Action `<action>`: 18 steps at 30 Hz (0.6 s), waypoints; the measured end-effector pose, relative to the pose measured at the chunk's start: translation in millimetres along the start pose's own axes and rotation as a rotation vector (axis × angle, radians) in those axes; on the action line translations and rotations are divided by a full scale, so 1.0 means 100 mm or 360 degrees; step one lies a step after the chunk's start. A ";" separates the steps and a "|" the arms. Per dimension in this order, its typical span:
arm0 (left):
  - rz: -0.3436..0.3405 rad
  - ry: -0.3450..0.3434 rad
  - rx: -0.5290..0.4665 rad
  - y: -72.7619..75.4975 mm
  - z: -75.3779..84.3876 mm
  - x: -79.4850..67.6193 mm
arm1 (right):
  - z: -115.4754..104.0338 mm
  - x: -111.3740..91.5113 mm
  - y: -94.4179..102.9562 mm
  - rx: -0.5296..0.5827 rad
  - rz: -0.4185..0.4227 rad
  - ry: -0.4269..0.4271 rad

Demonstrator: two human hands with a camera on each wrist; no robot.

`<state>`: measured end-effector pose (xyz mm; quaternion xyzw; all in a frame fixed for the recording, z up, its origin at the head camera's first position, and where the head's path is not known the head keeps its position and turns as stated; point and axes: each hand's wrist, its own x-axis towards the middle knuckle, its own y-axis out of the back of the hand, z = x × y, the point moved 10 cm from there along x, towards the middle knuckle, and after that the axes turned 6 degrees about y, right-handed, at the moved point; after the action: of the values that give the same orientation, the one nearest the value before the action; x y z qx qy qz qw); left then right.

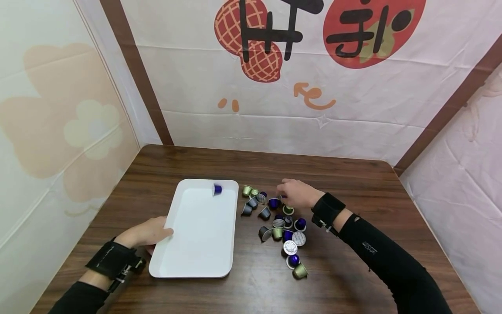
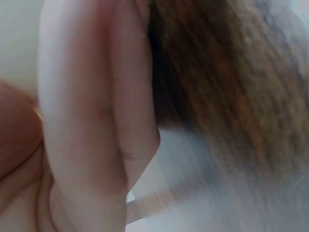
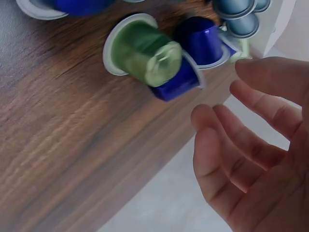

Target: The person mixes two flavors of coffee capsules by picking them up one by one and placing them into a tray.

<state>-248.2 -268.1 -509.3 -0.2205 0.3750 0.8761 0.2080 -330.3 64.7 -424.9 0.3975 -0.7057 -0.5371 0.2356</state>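
Note:
My left hand (image 1: 150, 232) grips the left edge of a white tray (image 1: 196, 231), thumb on top of the rim. The left wrist view shows its curled fingers (image 2: 87, 106) close up and blurred. One purple coffee capsule (image 1: 217, 189) lies on the tray near its far right corner. My right hand (image 1: 299, 192) is at the far side of a scatter of coffee capsules. In the right wrist view its fingers (image 3: 207, 150) are loosely bent with nothing between them. Just beyond them are a green capsule (image 3: 140, 50) and a dark blue capsule (image 3: 198, 41).
Several more capsules, such as a grey one (image 1: 265, 233), a white-lidded one (image 1: 299, 238) and a light green one (image 1: 300, 271), spread over the brown wooden table (image 1: 353, 270) right of the tray. A printed cloth (image 1: 188, 78) hangs behind the table.

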 end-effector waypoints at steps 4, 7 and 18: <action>0.0012 0.0000 -0.0004 -0.01 -0.01 0.00 | 0.12 0.03 -0.08 0.0021 -0.0055 -0.0048; 0.0012 -0.0010 -0.0009 -0.03 -0.01 0.00 | 0.19 0.05 -0.14 0.0052 -0.0103 -0.0070; 0.0012 -0.0008 -0.0049 -0.01 0.00 -0.03 | 0.44 0.11 -0.27 0.0120 -0.0145 -0.0178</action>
<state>-245.3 -267.9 -508.8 -0.2202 0.3618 0.8830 0.2023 -361.8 78.2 -464.8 0.4072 -0.7187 -0.5416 0.1560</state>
